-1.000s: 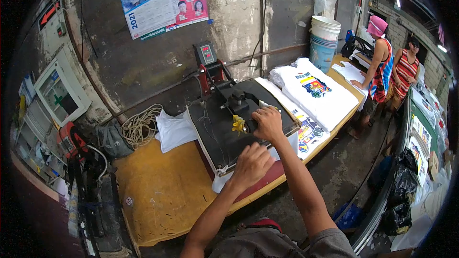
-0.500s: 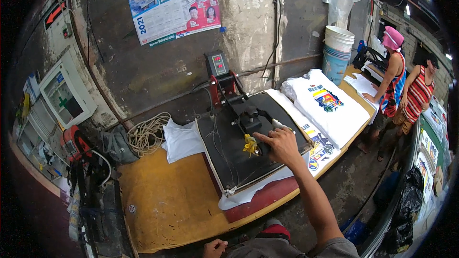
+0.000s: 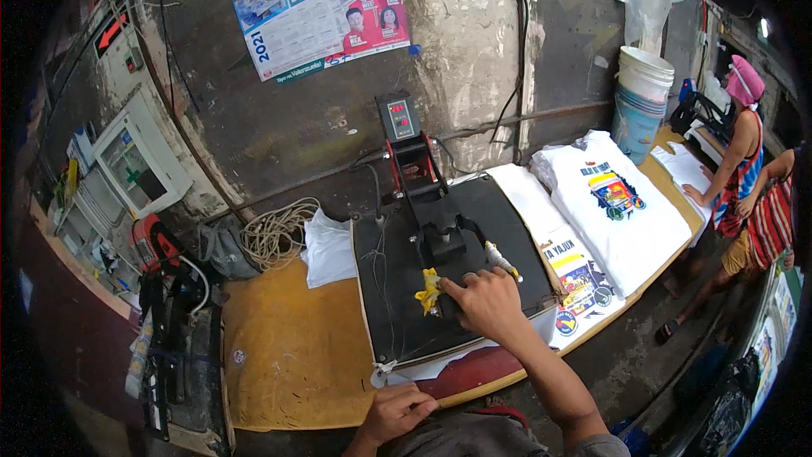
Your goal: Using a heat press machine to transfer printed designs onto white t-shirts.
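Note:
A black heat press (image 3: 391, 262) with a red-and-black frame and small control box stands before me, its top plate lowered over white material and a red pad. My right hand (image 3: 486, 309) is over the plate, index finger stretched to the yellow-wrapped handle end (image 3: 428, 286), the other fingers loosely bent. The white-wrapped handle end (image 3: 506, 263) lies just beyond it. My left hand (image 3: 399, 412) is curled closed near the table's front edge, below the press; whatever it holds, if anything, is hidden.
Printed white shirts (image 3: 624, 233) and stacked buckets (image 3: 636, 118) sit on the yellow table (image 3: 288, 347) to the right. Coiled rope (image 3: 277, 233), white cloth (image 3: 328, 250) and a red machine (image 3: 148, 245) are left. Two co-workers (image 3: 737, 161) stand at the right; black bags (image 3: 727, 402) lie lower right.
My right hand has loosened from the handle grip, index now extended. My left hand has dropped from the press to the front edge. The view has shifted; the co-worker in stripes has moved.

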A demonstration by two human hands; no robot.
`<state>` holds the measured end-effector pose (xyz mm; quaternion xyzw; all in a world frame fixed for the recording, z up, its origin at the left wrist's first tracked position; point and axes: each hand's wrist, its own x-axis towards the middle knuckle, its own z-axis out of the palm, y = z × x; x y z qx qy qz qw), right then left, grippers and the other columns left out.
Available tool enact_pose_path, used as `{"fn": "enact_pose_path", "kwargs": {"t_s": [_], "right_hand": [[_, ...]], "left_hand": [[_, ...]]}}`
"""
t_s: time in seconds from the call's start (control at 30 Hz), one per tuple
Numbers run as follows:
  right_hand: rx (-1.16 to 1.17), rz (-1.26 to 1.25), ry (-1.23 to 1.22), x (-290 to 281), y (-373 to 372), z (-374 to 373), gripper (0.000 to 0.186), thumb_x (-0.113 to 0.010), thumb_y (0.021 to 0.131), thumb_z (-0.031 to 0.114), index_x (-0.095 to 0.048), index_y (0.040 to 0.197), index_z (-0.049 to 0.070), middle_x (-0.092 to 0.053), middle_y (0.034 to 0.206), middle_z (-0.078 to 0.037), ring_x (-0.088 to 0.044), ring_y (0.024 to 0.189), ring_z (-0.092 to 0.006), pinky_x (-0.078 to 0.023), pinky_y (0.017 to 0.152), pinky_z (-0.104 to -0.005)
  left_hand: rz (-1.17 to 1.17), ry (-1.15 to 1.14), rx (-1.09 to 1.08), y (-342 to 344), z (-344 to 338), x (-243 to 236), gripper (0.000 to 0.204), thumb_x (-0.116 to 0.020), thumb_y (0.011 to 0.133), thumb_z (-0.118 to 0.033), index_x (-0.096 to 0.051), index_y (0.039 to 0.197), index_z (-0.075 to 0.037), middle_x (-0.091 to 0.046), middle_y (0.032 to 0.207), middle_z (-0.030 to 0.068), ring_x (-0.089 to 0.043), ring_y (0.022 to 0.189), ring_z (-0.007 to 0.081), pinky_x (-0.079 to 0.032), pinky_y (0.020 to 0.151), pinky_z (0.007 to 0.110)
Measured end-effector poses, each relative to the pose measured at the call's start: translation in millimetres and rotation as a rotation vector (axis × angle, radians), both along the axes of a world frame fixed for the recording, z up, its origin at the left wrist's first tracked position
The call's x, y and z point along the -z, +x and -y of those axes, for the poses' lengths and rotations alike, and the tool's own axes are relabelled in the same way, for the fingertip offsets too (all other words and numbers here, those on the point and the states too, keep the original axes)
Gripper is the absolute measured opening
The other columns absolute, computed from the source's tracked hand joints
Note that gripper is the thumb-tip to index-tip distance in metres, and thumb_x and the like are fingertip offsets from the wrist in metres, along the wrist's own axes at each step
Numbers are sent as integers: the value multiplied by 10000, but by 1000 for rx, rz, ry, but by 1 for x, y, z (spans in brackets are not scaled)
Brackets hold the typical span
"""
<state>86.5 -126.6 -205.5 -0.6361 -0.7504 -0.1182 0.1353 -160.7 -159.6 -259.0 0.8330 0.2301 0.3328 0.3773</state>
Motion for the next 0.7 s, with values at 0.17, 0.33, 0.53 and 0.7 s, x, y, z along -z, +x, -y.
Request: {"fn": "enact_pose_path", "kwargs": {"t_s": [0.17, 0.33, 0.53, 0.7], "right_hand": [[-54, 33, 97, 8, 9, -1, 528, -749, 611, 228, -646, 1117, 118, -642, 813, -55, -636, 750, -202, -477, 670, -362], [-134, -46, 143, 12, 14, -5, 457, -756, 596, 226, -617, 1010, 92, -631, 791, -80, -652, 766, -255, -494, 672, -402], [-196, -3, 201, 12, 15, -9, 134, -611, 728, 145, -612, 846, 81, -613, 691, -85, -636, 654, -256, -479, 607, -390], [-193, 21, 187, 11, 16, -11, 95, -598, 757, 120, -609, 833, 64, -613, 684, -86, -629, 633, -254, -471, 581, -381]], "left_hand": [[52, 13, -167, 46, -62, -45, 130, -689, 845, -122, -673, 895, -3, -644, 790, 60, -591, 692, 119, -457, 613, 258], [110, 337, -201, 138, -163, -80, 154, -628, 880, -82, -654, 996, 16, -626, 1032, 119, -616, 940, 224, -496, 805, 306], [-370, 669, -231, 211, -211, -67, 665, -427, 944, -487, -423, 1364, 28, -321, 1491, 195, -214, 1419, 351, -193, 1149, 457], [-547, 665, -165, 219, -217, -43, 696, -365, 956, -522, -386, 1406, 8, -273, 1524, 178, -146, 1447, 325, -141, 1162, 472]]}}
